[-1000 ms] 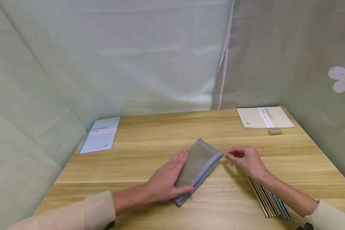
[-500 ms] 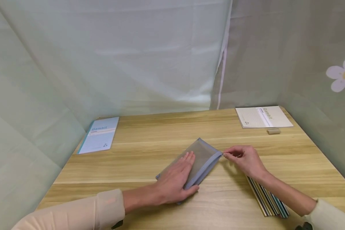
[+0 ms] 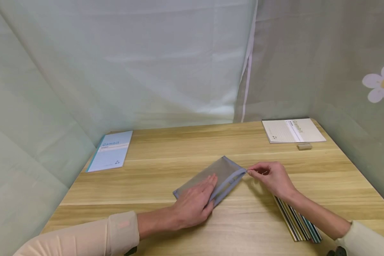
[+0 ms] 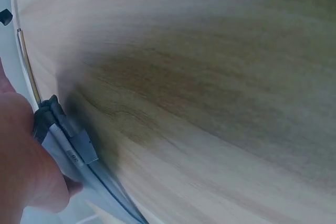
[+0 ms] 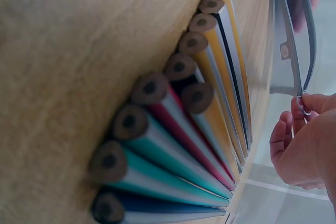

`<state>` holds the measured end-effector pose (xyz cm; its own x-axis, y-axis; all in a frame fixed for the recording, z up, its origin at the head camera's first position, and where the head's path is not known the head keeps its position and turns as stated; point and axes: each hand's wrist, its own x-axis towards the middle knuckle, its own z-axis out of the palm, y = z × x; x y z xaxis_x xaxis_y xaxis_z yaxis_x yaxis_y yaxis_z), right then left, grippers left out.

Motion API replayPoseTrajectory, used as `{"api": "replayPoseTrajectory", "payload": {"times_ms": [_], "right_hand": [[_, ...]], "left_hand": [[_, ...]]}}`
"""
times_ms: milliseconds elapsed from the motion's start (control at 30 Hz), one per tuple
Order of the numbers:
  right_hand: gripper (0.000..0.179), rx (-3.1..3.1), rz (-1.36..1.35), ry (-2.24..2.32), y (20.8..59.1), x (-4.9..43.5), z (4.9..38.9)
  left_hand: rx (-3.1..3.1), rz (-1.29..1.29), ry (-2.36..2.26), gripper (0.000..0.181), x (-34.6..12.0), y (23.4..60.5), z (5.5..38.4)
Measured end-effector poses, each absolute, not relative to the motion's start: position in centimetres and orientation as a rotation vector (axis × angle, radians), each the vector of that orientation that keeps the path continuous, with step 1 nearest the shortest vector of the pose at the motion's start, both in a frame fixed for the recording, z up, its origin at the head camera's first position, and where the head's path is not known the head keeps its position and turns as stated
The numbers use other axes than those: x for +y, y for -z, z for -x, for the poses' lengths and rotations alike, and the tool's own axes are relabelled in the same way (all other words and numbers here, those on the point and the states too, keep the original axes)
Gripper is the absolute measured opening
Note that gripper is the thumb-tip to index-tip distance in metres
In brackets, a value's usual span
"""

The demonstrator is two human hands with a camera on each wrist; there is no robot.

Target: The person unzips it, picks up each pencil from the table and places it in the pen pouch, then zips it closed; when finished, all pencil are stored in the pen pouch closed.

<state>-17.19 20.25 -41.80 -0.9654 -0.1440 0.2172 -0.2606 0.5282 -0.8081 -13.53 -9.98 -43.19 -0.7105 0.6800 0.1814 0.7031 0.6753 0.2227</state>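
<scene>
A grey mesh zipper pouch [image 3: 222, 172] lies slanted on the table with its zippered edge toward the near right. Across its top lies my left hand [image 3: 193, 202], fingers straight on the mesh and thumb at the zippered edge. My right hand [image 3: 273, 177] pinches the zipper pull [image 5: 302, 103] at the pouch's right corner. In the right wrist view the mouth of the pouch [image 5: 310, 35] gapes between its two rims. The pouch [image 4: 110, 184] runs under my left hand [image 4: 31, 161] in the left wrist view.
Several unsharpened pencils [image 3: 302, 224] lie in a row below my right forearm, their flat ends close in the right wrist view. A blue notebook [image 3: 110, 151] lies at the left, a cream notebook [image 3: 291, 130] at the back right. A small tan cylinder [image 3: 304, 146] is beside it.
My left hand slid right and farther onto the pouch, and its thumb then drew in to the zippered edge. The pouch's mouth now shows a gap. My right hand has stayed put.
</scene>
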Motion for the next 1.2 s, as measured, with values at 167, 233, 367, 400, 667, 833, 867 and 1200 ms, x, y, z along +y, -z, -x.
{"api": "replayPoseTrajectory", "payload": {"times_ms": [167,233,367,400,667,833,867,1200], "right_hand": [[0.005,-2.649,-0.339,-1.424,41.7,20.2,17.2],[0.005,-2.654,-0.335,-1.417,41.7,20.2,17.2],[0.005,-2.658,-0.328,-1.398,41.7,20.2,17.4],[0.005,-2.658,-0.325,-1.393,41.7,20.1,17.4],[0.005,-2.637,-0.335,-1.391,41.8,19.8,17.6],[0.004,-2.642,-0.338,-1.377,41.8,19.5,17.9],[0.005,-2.645,-0.335,-1.372,41.8,19.5,18.0],[0.014,-2.631,-0.366,-1.401,41.3,19.0,18.6]], "left_hand": [[-2.739,1.151,0.512,0.051,-10.0,43.0,13.7],[-2.702,1.157,0.547,0.049,-10.0,42.9,13.8],[-2.649,1.17,0.59,0.045,-10.0,42.5,13.9],[-2.642,1.173,0.59,0.044,-9.9,42.3,14.0],[-2.666,1.159,0.6,0.035,-9.7,41.3,14.4],[-2.71,1.161,0.7,0.031,-9.4,40.7,14.7],[-2.711,1.16,0.717,0.031,-9.4,40.6,14.7],[-2.757,1.071,0.86,0.027,-9.1,40.1,15.2]]}}
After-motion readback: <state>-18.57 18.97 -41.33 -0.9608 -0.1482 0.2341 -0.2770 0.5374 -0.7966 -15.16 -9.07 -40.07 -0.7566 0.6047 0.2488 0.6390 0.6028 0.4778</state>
